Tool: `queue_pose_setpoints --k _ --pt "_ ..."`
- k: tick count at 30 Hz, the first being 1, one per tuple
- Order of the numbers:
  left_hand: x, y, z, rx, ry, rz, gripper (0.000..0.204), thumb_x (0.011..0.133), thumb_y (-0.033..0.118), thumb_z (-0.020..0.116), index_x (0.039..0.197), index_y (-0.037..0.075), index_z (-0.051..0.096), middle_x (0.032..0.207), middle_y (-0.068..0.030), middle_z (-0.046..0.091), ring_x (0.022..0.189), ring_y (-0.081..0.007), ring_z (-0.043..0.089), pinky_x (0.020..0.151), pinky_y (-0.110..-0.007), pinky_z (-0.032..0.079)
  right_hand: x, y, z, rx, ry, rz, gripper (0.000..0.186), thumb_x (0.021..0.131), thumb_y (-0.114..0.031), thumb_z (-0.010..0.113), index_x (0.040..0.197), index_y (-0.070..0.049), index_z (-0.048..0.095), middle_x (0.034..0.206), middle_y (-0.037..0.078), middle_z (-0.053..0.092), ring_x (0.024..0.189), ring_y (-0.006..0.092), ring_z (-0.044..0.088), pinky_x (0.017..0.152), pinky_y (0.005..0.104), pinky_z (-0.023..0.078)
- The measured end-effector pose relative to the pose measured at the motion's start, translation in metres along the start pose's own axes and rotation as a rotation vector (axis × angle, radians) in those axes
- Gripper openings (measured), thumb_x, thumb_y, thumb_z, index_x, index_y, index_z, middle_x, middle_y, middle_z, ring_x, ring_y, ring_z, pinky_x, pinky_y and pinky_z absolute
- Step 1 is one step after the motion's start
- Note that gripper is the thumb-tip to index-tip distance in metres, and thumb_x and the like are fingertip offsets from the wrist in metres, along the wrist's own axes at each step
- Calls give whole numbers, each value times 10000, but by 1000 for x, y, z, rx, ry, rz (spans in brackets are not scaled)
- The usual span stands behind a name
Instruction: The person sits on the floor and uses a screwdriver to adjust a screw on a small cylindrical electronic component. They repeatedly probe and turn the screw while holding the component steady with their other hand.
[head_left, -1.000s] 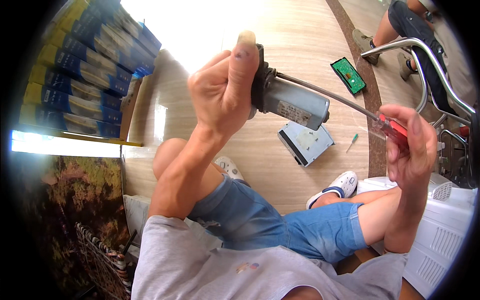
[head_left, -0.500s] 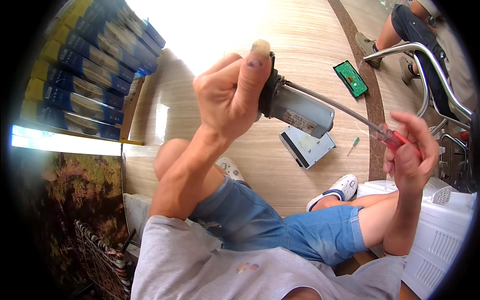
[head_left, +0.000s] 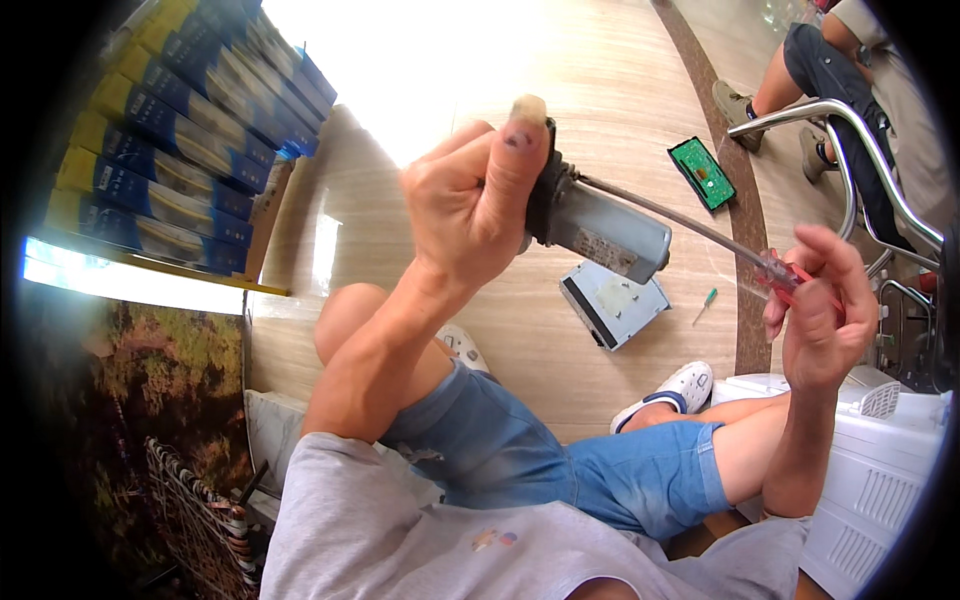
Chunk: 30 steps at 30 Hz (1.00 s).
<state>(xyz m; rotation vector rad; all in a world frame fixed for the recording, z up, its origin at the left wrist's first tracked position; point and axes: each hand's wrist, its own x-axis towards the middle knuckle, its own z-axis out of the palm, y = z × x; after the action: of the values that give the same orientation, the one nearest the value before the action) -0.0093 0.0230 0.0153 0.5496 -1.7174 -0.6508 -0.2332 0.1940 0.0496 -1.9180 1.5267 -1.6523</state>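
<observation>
My left hand (head_left: 470,200) is closed round the black end of a small electric motor (head_left: 610,228) with a grey metal can and a worn label. The motor is held up over my lap, its can pointing right. In my right hand (head_left: 825,315) is a long screwdriver (head_left: 690,218) with a clear red handle, gripped between thumb and fingers. Its shaft slants up and left along the motor, and its tip meets the black housing near the can's end. The exact contact of the tip is too small to make out.
On the tiled floor lie a flat metal box (head_left: 615,305), a small green screwdriver (head_left: 706,305) and a green circuit board (head_left: 702,172). Blue and yellow boxes (head_left: 180,140) fill a rack at left. White plastic housing (head_left: 880,460) stands at right, beyond it a chrome chair (head_left: 850,115) and a seated person's legs.
The motor and both hands have shifted slightly down in the view. The red screwdriver handle appears turned a little in my right fingers; both grips hold.
</observation>
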Motion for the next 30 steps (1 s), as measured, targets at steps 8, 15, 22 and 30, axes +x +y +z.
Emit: queue_pose_setpoints --k 8,15,22,30 --pt "-2 -6 3 6 -10 15 503 967 327 559 595 -12 568 500 -38 421 467 -98 359 417 -298 248 5 -16 -6 81 132 503 368 946 -227 585 1206 28 535 700 72 614 450 28 451 393 165 318" --pt "0 3 8 -38 -7 -111 572 1019 364 443 544 61 345 576 65 347 563 -38 262 499 -253 176 4 6 -2 24 108 18 371 936 -249 610 1169 28 530 858 99 611 554 67 515 452 190 396" --pt "2 -4 3 -103 39 -108 572 1008 324 487 549 -15 442 539 15 396 531 -61 328 459 -277 232 6 -20 -5 327 81 501 375 972 -256 544 1159 67 520 680 65 576 507 73 505 471 201 427" --pt "3 0 6 -120 41 -93 566 1005 320 494 550 -14 458 541 9 417 528 -64 345 458 -281 235 4 -10 5 114 221 125 313 930 -179 566 1156 31 514 761 78 583 502 55 467 462 175 368"
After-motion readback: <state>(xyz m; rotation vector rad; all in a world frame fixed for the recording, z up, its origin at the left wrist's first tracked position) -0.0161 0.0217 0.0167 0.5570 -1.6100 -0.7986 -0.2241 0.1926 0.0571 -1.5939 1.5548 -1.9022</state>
